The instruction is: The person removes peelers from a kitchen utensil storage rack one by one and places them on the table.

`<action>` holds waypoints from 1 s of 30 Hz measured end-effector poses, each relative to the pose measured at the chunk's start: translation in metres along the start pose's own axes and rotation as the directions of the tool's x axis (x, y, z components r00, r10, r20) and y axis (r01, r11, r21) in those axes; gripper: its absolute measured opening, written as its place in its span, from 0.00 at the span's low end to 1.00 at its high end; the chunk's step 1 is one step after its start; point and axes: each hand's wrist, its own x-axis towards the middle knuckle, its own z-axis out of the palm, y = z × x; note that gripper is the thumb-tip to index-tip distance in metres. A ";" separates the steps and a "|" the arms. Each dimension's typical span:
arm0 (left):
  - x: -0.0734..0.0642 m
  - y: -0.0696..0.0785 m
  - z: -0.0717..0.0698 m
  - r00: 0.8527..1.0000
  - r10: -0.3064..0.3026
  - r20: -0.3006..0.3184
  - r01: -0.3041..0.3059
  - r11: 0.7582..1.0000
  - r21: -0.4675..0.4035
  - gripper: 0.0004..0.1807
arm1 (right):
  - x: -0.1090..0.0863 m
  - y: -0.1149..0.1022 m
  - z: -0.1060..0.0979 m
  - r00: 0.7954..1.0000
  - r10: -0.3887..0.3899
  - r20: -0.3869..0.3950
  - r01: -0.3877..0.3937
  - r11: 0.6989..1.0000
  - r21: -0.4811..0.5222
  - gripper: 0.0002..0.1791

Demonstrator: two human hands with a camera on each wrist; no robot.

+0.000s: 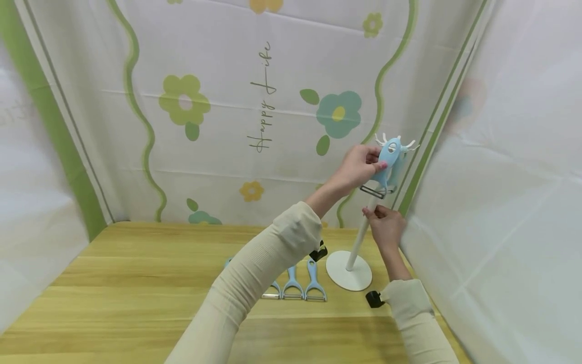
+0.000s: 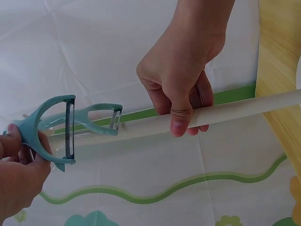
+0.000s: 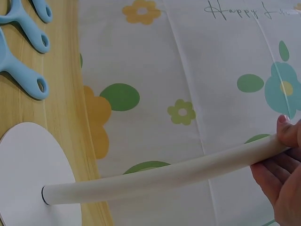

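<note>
My left hand [image 1: 356,166] pinches a light blue Y-shaped peeler [image 1: 388,155] by its handle, at the top of a white hook stand [image 1: 361,236]. The peeler's handle end points up among the white hooks [image 1: 411,145], its blade end down; whether it sits on a hook I cannot tell. Another blue peeler [image 2: 98,118] hangs just behind it, alongside the pole. Lower down, my right hand [image 1: 387,227] grips the pole between thumb and fingers, also seen in the right wrist view, where the pole rises from its round base [image 3: 28,160].
Several blue peelers [image 1: 314,288] lie in a row on the wooden table [image 1: 150,283], left of the base and partly behind my left sleeve [image 1: 259,263]. A flowered curtain [image 1: 218,111] stands behind the table, and a white sheet [image 1: 509,217] closes off the right side.
</note>
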 end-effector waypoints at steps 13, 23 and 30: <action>-0.009 -0.008 -0.009 0.999 0.043 -0.020 -0.041 0.995 0.096 0.06 | -0.001 0.001 -0.001 1.000 -0.003 0.008 0.003 0.999 -0.032 0.13; -0.019 -0.016 -0.021 0.998 0.050 -0.050 -0.044 0.993 0.114 0.07 | 0.001 0.002 -0.002 1.000 -0.006 0.000 0.006 0.999 -0.050 0.15; -0.027 -0.026 -0.028 0.996 0.067 -0.063 -0.059 0.992 0.111 0.05 | 0.001 0.003 -0.002 1.000 0.002 0.018 -0.001 0.999 -0.041 0.16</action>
